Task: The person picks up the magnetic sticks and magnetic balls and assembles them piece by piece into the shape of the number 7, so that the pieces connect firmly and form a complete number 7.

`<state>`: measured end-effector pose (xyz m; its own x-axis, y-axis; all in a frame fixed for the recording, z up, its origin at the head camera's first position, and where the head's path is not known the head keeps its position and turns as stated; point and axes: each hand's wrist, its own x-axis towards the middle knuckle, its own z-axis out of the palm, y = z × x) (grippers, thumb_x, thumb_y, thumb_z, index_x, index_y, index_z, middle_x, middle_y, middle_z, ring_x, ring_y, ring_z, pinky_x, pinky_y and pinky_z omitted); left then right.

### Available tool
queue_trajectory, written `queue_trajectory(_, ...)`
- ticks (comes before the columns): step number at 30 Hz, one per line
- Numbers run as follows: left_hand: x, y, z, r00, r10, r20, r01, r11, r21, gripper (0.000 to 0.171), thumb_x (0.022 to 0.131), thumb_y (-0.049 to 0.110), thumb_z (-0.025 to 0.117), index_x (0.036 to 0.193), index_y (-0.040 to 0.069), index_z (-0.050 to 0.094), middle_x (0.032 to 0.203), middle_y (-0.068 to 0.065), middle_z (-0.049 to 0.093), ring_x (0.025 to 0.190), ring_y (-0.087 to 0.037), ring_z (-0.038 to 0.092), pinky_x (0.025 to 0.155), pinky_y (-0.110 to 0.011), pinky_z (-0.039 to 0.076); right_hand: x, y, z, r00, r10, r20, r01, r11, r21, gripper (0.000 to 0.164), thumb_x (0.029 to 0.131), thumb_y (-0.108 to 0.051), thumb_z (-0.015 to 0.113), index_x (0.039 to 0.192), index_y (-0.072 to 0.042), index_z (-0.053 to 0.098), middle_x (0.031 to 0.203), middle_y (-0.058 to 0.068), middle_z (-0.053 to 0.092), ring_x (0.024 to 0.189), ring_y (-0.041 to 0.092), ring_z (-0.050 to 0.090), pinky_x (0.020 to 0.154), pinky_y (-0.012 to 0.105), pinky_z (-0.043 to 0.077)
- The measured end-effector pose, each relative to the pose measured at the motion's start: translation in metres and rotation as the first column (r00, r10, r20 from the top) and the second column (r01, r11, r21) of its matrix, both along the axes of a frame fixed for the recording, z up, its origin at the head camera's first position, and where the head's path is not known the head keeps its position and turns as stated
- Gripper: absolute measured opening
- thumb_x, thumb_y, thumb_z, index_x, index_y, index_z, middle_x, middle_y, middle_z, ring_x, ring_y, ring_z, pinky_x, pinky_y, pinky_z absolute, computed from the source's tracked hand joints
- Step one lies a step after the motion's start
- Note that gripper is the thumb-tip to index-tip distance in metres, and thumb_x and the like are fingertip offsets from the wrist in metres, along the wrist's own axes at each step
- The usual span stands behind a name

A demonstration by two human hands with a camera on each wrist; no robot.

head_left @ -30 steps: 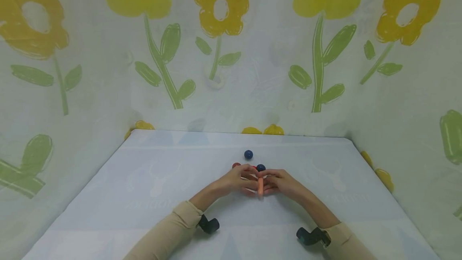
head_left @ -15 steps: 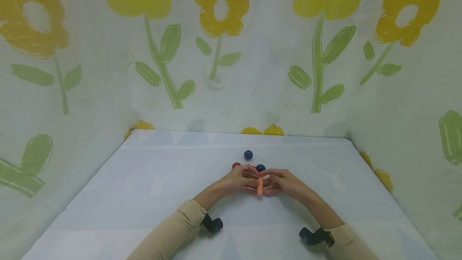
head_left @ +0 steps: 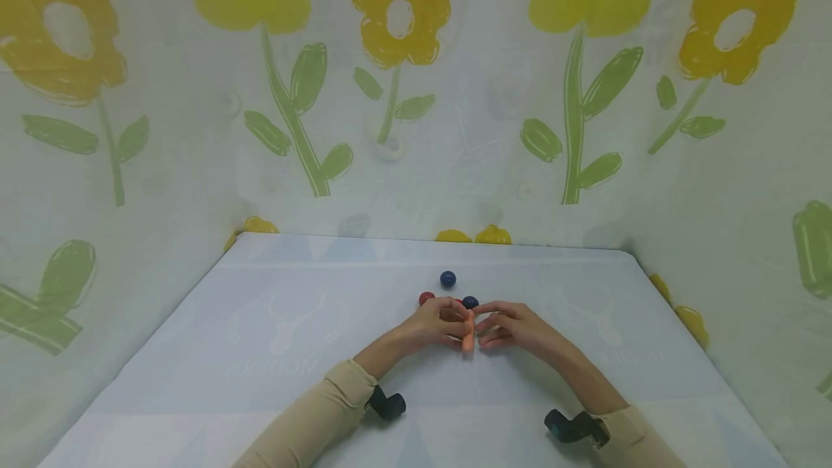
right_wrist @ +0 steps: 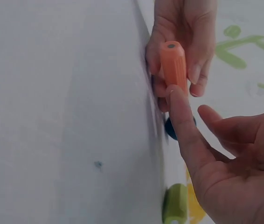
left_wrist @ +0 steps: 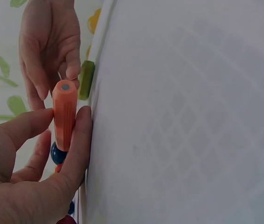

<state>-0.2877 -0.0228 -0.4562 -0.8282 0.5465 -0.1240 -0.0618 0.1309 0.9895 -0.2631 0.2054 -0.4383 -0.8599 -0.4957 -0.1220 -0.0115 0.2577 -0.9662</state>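
Note:
An orange ridged rod (head_left: 468,338) with a small grey dot in its end stands out toward the head camera. My left hand (head_left: 432,325) pinches this orange rod (left_wrist: 65,119) between thumb and fingers. My right hand (head_left: 516,327) is just to the right, fingers loosely extended and thumb apart. In the right wrist view one fingertip of the right hand (right_wrist: 234,168) overlaps the lower part of the rod; whether it touches I cannot tell. Behind the hands lie a dark blue ball (head_left: 471,302), a red ball (head_left: 425,298) and a partly hidden red piece (head_left: 458,302).
Farther back on the white table (head_left: 260,352) rests another dark blue ball (head_left: 448,279). A green rod (left_wrist: 86,80) lies by the right hand, hidden in the head view. Flower-patterned cloth (head_left: 468,128) walls in the back and sides.
My right hand has drawn slightly right, away from the orange rod, which both hands were holding earlier. The left hand keeps its grip almost in place.

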Motion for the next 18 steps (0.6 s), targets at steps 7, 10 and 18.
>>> queue_trajectory(7,0.001,0.001,0.0,1.0,0.018,0.009,-0.018,1.0,-0.001,0.028,0.088,0.005,0.071,0.113,-0.002,0.064,0.108,-0.012,0.068,0.084,-0.016,0.066,0.079,-0.038,0.06,-0.002,0.006,0.014,0.99,-0.108,-0.087,0.117,0.987,0.113,0.036,0.104,-0.013,0.046,0.135,0.006,0.051,0.113,0.028,0.064,0.091,0.027,0.073,0.079,0.031,0.06)
queue_trajectory(10,0.0,0.001,0.001,1.0,0.015,0.011,-0.015,1.0,-0.014,0.027,0.088,0.007,0.072,0.113,-0.001,0.065,0.109,-0.011,0.068,0.085,-0.016,0.067,0.08,-0.038,0.06,-0.003,0.011,0.018,0.982,-0.133,-0.136,0.153,0.978,0.142,0.039,0.103,-0.019,0.05,0.134,0.005,0.052,0.115,0.029,0.063,0.092,0.026,0.072,0.079,0.031,0.06)
queue_trajectory(18,-0.001,-0.001,0.002,1.0,0.013,0.017,-0.013,0.999,-0.037,0.027,0.087,0.009,0.073,0.112,0.001,0.066,0.108,-0.009,0.069,0.088,-0.016,0.067,0.081,-0.037,0.06,-0.005,0.022,0.018,0.925,-0.155,-0.348,0.266,0.917,0.297,0.033,0.099,-0.02,0.058,0.125,0.0,0.061,0.115,0.022,0.067,0.089,0.025,0.07,0.07,0.028,0.059)
